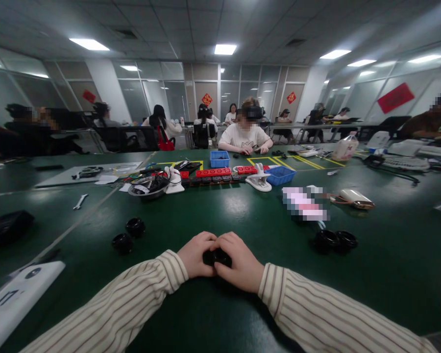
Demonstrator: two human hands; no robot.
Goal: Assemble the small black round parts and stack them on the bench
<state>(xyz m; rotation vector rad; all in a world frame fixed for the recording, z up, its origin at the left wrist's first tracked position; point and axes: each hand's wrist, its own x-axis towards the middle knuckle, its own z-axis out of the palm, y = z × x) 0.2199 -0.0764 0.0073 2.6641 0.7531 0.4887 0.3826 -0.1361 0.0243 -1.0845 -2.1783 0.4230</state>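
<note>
L hand (197, 255) & R hand (239, 260) together at near edge of green table (228, 314), fingers curled round one blk round part (223, 256), both sets closed in on it; fingertips meet at far side. Can't tell if part rests on tabletop or is lifted; mostly hidden by hands. Two similar blk rings (135, 227) to L, close tog., openings up. Second pair of blk rings (327, 239) to R, side by side, approx. touching. Wrench (81, 201) farther out L, flat. Beyond: wht clamp (259, 179) beside blue bin (281, 175). Co-worker (244, 137) seated opp., wearing headset.
</note>
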